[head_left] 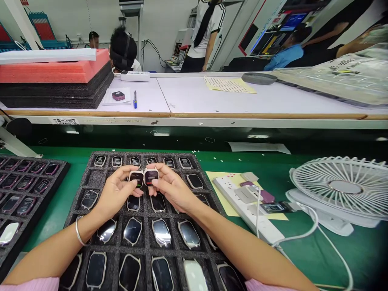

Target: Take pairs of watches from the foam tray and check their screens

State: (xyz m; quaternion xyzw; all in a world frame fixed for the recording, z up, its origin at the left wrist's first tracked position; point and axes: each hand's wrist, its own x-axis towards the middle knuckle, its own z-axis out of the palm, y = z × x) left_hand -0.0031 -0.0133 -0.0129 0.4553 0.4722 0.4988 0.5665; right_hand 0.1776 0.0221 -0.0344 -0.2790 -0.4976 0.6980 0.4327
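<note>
My left hand (pixel 118 188) grips a smartwatch case (pixel 136 178) without a strap, its thumb on the lit screen near a green mark. A second smartwatch case (pixel 151 177), with a red mark low on its screen, is pinched in my right hand (pixel 171 184), right beside the first. Both are held above a black foam tray (pixel 145 216) whose compartments hold many similar watch cases, most with dark screens. One watch (pixel 194 275) in the front row has a whitish face. My forearms hide part of the tray.
At the left lies another foam tray (pixel 32 206) of watches. A white power strip (pixel 248 210) with cables and a white fan (pixel 342 190) stand on the right. Behind is a raised shelf (pixel 182 95) with a foam stack (pixel 51 81) and a pen (pixel 135 99). Several people are beyond it.
</note>
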